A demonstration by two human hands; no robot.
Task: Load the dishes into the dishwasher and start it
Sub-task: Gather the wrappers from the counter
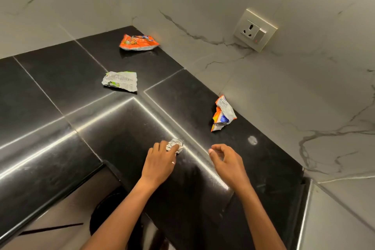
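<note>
Here, left hand [160, 160] pinches crumpled foil ball [176, 144] on black counter [60, 79], probably clearing litter; right hand [225, 160] hovers loosely curled, empty. Dishes, dishwasher both out of view.

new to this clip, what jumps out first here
Crumpled wrappers litter the black countertop: an orange wrapper in the back corner, a white wrapper mid-counter, and an orange-white wrapper by the right wall. Nearest the camera, the left hand grips a foil ball.
</note>
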